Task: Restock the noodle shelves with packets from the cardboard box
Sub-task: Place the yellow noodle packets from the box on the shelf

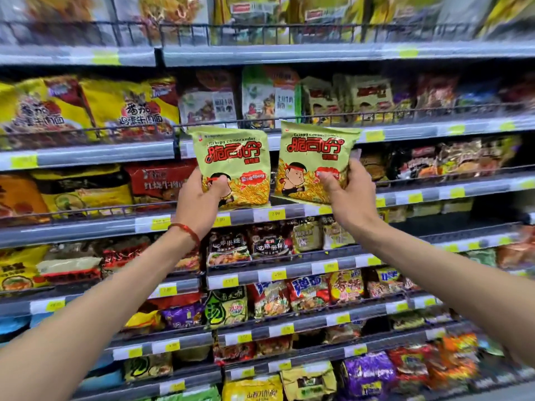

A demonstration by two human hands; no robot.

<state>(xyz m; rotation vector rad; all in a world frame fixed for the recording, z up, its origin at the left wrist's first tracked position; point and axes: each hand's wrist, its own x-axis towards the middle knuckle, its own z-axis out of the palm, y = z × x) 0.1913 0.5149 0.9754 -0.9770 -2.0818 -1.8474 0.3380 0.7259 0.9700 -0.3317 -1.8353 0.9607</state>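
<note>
Far left: yellow packets (127,108) stand behind a wire rail on the second shelf (86,153); darker packets fill the rows below, print blurred.

Left of centre: the left hand (202,195), a red bracelet (185,231) on its wrist, grips the left green packet (231,166) at its lower left corner, thumb on the front and fingers behind. The packet is upright, raised in front of the shelving and covering part of a shelf edge.

Centre: a narrow gap separates the two packets; they are not touching. Yellow price tags (276,214) line the shelf edge just below them.

Right of centre: the right green packet (312,160), same print, is upright and tilted slightly. The right hand (344,189) grips its lower right corner, thumb on the front.

Far right: the shelves carry mixed packets, too blurred to identify.
</note>
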